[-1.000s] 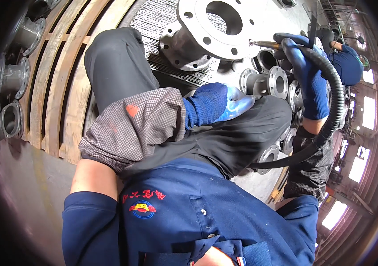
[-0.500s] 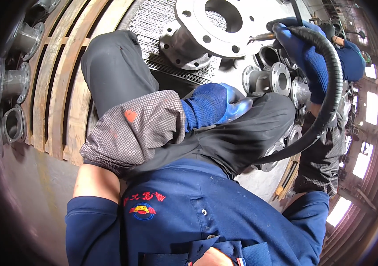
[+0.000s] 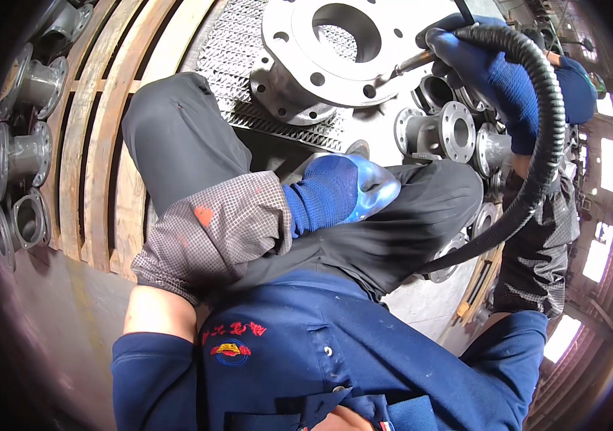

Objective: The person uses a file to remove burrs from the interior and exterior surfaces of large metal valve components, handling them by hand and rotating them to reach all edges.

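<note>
The hose-fed tool (image 3: 411,65) points left from the right hand (image 3: 490,75), fist-wrapped round it, tip on the big flange (image 3: 335,54); left hand (image 3: 342,188) rests curled on the thigh.

Single head view, wide fisheye, looking steeply down from close above the person's own chest and knees. Big flange (image 3: 335,50) lies ahead; edges bend at rim.

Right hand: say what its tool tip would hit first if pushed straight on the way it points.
The right hand holds a hose-fed tool whose tip aims left and slightly down at the big flange. Pushed on, it would probably meet the flange face beside a bolt hole first; it looks close already, though depth is unclear.
</note>
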`<state>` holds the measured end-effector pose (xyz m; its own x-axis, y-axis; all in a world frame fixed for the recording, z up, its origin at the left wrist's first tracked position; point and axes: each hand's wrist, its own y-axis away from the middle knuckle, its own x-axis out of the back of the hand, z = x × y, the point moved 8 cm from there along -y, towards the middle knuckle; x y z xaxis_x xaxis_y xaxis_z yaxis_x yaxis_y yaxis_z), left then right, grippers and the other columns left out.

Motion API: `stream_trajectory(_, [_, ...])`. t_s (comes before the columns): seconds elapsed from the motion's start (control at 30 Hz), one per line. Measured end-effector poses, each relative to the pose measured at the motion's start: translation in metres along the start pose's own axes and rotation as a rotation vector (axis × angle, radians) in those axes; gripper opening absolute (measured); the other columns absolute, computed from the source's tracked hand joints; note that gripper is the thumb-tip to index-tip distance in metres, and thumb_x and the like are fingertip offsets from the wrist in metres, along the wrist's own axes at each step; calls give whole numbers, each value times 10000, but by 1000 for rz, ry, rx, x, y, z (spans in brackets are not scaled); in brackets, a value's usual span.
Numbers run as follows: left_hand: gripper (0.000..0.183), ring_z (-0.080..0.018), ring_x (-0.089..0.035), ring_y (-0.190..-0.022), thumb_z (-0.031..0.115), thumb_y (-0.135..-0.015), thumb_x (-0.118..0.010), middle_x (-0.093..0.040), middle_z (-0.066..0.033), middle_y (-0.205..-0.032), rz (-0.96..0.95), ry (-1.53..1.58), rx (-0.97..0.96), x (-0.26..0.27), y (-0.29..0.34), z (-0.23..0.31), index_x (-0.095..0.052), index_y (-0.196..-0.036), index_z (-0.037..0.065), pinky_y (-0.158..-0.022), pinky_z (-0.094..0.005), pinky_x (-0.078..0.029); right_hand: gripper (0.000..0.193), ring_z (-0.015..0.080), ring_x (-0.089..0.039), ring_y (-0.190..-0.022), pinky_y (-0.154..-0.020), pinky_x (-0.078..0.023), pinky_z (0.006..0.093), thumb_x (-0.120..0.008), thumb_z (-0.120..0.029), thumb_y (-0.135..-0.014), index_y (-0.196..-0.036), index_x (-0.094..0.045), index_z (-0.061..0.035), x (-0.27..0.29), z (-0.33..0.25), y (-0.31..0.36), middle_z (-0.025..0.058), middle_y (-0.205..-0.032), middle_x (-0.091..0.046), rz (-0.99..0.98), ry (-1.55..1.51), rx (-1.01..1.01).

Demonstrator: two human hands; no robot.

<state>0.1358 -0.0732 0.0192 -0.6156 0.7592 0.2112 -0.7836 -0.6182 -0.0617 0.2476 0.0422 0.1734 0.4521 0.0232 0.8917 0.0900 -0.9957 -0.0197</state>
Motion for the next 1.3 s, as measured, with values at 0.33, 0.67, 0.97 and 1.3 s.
stream_trajectory(0.33, [232,-286,-674,-786,237,-843,-632,-685,-161,-861,-29,-62,-33,-8,-11,-1,-699,-951,43,-692,-331,-530,309,112,-641,-684,-582,-476,212,-506,-272,-931,-1040,-656,-25,6,23,-8,54,-790,-670,-52,-162,-59])
stream_trajectory(0.67, [225,-171,-665,-743,222,-843,-663,-693,-130,-834,-35,82,101,-7,-19,-7,-699,-971,41,-680,-280,-517,336,116,-648,-717,-593,-475,210,-467,-283,-955,-1059,-643,-15,23,44,13,60,-827,-672,-68,-508,-127])
stream_trajectory(0.97, [565,-234,-507,-1182,407,-1014,-280,-536,-185,-1238,-179,1137,89,5,-28,25,-435,-1317,-45,-1023,-355,-390,334,132,-600,-829,-739,-485,246,-562,-164,-911,-1196,-572,9,-15,5,139,150,-1055,-644,381,-715,-323])
stream_trajectory(1.3, [343,-200,-612,-934,175,-974,-366,-630,-133,-1042,-26,620,-293,8,-59,67,-536,-1157,-60,-841,-290,-489,284,167,-645,-837,-697,-509,252,-445,-53,-951,-1196,-553,40,-56,21,186,132,-1085,-640,277,-712,-180])
